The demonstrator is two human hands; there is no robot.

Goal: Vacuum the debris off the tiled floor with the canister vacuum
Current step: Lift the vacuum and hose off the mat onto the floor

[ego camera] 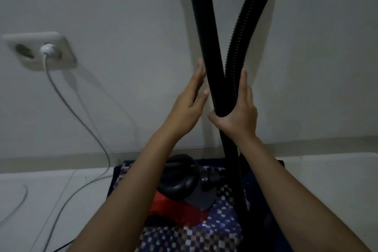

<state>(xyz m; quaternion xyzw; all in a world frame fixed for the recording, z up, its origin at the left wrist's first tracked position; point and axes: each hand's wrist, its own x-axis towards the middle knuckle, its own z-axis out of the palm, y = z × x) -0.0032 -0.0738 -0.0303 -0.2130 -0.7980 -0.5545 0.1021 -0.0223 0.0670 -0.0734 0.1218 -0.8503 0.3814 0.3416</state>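
White plug (48, 49) seated in wall socket (39, 50), cord (81, 120) trailing to tiled floor (41, 194). Left hand (189, 104) open, fingers flat beside black hose (206, 47). Red-and-black canister vacuum (182, 188) below on patterned mat (214, 231). Right hand (237, 116) clamped around both hose runs.

Showing two hands (189, 106) (238, 112), one canister vacuum (182, 188), one ribbed hose (237, 47), one wall socket (38, 50), one white plug (47, 49), one checked mat (214, 231).
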